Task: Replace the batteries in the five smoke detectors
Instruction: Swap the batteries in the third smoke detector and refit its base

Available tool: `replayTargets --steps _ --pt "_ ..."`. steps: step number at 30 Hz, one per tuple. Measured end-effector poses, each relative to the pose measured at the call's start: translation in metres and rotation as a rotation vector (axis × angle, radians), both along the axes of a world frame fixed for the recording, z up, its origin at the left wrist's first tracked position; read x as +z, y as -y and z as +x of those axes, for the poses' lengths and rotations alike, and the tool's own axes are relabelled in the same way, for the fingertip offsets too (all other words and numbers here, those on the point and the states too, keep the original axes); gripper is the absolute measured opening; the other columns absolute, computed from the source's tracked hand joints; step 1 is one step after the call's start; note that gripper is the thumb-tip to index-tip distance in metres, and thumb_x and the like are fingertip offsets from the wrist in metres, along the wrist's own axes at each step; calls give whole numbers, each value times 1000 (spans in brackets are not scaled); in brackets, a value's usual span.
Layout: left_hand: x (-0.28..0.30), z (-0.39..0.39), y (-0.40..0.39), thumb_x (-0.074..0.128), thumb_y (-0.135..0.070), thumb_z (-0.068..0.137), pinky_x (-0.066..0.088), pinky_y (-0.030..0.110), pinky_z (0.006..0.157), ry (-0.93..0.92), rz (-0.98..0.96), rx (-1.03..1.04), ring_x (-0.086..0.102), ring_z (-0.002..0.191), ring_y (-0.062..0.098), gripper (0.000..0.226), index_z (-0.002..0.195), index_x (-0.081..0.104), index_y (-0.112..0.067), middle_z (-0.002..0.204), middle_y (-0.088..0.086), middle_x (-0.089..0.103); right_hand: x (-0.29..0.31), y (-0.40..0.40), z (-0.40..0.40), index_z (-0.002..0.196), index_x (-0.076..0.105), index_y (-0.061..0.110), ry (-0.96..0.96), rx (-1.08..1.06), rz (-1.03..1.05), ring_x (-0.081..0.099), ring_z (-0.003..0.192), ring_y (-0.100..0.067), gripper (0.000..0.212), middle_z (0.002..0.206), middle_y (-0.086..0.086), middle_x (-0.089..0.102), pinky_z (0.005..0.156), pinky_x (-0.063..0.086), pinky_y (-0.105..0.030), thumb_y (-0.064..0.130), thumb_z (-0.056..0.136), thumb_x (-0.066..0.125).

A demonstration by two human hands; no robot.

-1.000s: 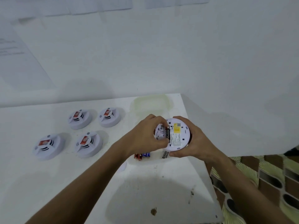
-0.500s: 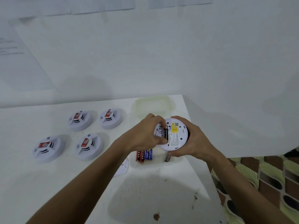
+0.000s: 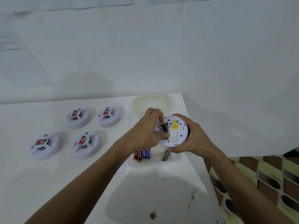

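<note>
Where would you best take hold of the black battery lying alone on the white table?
Pinch the black battery across its round middle, coming straight down from above. It lies flat on the white table, apart from the red and blue batteries, so both long sides are free; the right hand hovers over its far end.

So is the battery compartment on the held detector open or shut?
Open. The smoke detector in the right hand faces back-up, and the left hand pinches a dark battery in the exposed compartment.
</note>
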State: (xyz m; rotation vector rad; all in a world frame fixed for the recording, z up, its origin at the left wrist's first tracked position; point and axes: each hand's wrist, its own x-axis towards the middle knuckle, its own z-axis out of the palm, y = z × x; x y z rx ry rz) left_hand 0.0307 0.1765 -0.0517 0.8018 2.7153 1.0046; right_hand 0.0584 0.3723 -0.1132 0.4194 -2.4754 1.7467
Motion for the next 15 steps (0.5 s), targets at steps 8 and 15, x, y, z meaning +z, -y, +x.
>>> replayTargets --steps 8,15 --pt "-5 -1 6 69 -20 86 41 4 62 -28 373 282 63 79 -3 19 88 50 -22 84 -11 67 2 -11 7 123 55 27 27 -72 -28 64 102 -3 88 109 18 67 80 51 -13 -7 51 92" --pt "-33 9 15 74 -30 82 46 16 52 221 -115 227 64 67 8 20 91 58 -22 84 -4 68 -4 -25 10 129 52 24 76 -140 -39 61 106 -1 92 118 11 65 82 52 -14 -3 52 93"
